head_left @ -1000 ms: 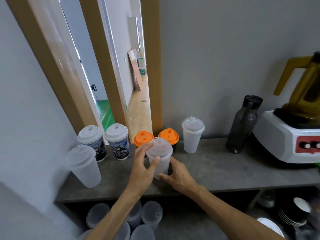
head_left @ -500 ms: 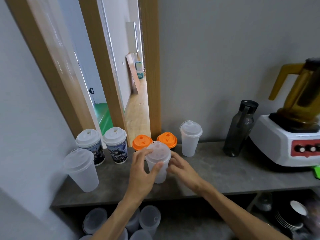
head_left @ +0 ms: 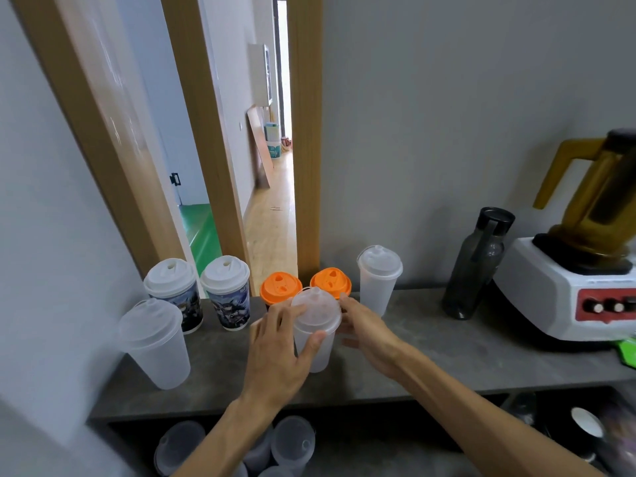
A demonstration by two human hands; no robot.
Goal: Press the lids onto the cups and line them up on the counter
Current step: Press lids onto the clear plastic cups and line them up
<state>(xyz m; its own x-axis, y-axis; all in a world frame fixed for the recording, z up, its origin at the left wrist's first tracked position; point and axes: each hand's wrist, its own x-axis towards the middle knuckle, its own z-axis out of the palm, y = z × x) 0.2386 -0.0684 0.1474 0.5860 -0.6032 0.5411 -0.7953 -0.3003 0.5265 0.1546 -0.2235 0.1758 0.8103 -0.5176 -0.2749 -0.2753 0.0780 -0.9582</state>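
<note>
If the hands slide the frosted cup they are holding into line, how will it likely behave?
The frosted cup looks empty and thin-walled, so probably light and slightly squeezable. Tall, with a narrower base, it may tip if pushed near its lid. The left hand holding its side should steady it.

a white blender base (head_left: 564, 297) with an amber jug (head_left: 600, 201) stands at the far right; a dark bottle (head_left: 476, 266) just left of it.

blender (head_left: 585, 270) cut off at right edge, orange-lidded cups' (head_left: 279, 287) bodies hidden behind hands, lower-shelf cups (head_left: 292, 442) blurred
</note>
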